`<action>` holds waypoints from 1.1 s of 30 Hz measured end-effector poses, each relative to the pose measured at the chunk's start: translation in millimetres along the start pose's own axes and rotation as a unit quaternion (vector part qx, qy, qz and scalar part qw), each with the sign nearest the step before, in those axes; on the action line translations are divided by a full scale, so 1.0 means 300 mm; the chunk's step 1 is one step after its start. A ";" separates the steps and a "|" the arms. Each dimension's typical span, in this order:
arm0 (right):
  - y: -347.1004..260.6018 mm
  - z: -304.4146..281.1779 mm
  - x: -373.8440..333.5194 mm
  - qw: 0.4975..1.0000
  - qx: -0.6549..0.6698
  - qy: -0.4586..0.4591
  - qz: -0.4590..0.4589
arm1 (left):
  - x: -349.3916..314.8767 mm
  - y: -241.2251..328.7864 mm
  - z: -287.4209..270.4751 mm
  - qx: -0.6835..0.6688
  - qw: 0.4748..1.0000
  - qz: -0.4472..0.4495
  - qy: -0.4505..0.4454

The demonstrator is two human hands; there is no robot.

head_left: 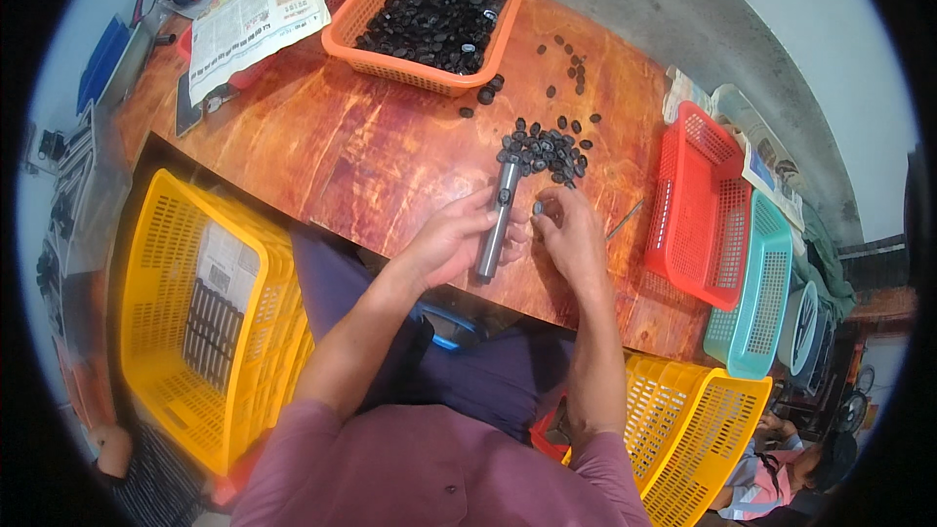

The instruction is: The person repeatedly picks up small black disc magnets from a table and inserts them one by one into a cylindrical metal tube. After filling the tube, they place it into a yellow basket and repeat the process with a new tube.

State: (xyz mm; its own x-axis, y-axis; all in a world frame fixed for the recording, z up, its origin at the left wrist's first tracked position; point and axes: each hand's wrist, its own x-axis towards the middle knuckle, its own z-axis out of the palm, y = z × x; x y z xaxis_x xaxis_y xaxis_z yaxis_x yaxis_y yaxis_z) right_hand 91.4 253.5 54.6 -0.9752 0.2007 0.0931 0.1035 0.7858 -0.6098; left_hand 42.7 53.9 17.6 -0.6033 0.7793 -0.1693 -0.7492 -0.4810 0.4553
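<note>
The left hand has its grip wrapped around a grey metal tube, fingers curled over the barrel and the thumb near a dark button on its side, so the tube stands tilted with its upper end toward the loose pile of small black caps on the table. The right hand meets it from the other side, its grip pinched on one small dark cap between thumb and fingertips, just beside the tube's upper half; holding the two this close seems meant to let the piece be fitted to the tube. Both forearms come up from the lower edge, elbows bent and wrists near the table's front edge, right over the lap. Further off, an orange basket full of the same black caps sits at the far side, a red basket and a teal basket lie to the right, and a yellow crate stands at the left.
</note>
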 end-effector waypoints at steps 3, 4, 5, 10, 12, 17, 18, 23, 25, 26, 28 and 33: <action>0.007 0.005 -0.007 1.000 0.003 0.022 -0.006 | 0.004 0.003 0.006 0.021 1.000 0.004 0.005; 0.001 0.003 -0.014 0.999 0.024 0.040 -0.002 | 0.006 0.002 0.004 0.014 1.000 0.003 -0.004; -0.009 0.000 -0.021 0.997 0.044 0.057 0.001 | 0.009 -0.002 0.000 0.006 1.000 0.002 -0.013; -0.128 -0.007 -0.050 0.986 0.097 0.083 -0.103 | 0.015 -0.010 -0.015 0.011 1.000 0.013 -0.024; -0.132 0.028 -0.060 0.983 0.070 0.090 -0.145 | 0.009 -0.011 -0.009 0.014 1.000 0.018 -0.018; -0.142 0.059 -0.071 0.981 0.077 0.115 -0.137 | 0.004 -0.013 0.000 0.012 1.000 0.019 -0.009; -0.143 0.057 -0.072 0.981 0.076 0.120 -0.129 | 0.008 -0.015 -0.005 0.019 1.000 0.016 -0.016; -0.120 0.067 -0.069 0.960 -0.023 0.166 -0.222 | 0.005 -0.018 -0.024 -0.007 0.999 0.023 -0.034; -0.130 0.076 -0.082 0.955 -0.031 0.174 -0.238 | 0.000 -0.021 -0.032 0.001 0.999 0.036 -0.031; -0.146 0.081 -0.092 0.955 -0.013 0.174 -0.238 | -0.005 -0.025 -0.027 0.021 0.999 0.048 -0.010; -0.169 0.070 -0.137 0.964 0.054 0.136 -0.224 | -0.038 -0.026 0.050 0.043 0.994 0.067 0.076; -0.190 0.062 -0.272 0.883 0.450 0.129 -0.046 | -0.204 -0.102 0.040 0.119 0.989 0.053 -0.067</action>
State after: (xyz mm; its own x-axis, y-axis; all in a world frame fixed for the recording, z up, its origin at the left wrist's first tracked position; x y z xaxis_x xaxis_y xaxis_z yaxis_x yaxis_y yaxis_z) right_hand 161.6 181.6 67.1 -0.8827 0.3776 0.2797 -0.2837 0.0461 -0.9578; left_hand 106.0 25.7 24.6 -0.6208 0.7840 0.0010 -0.5884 -0.4668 0.6602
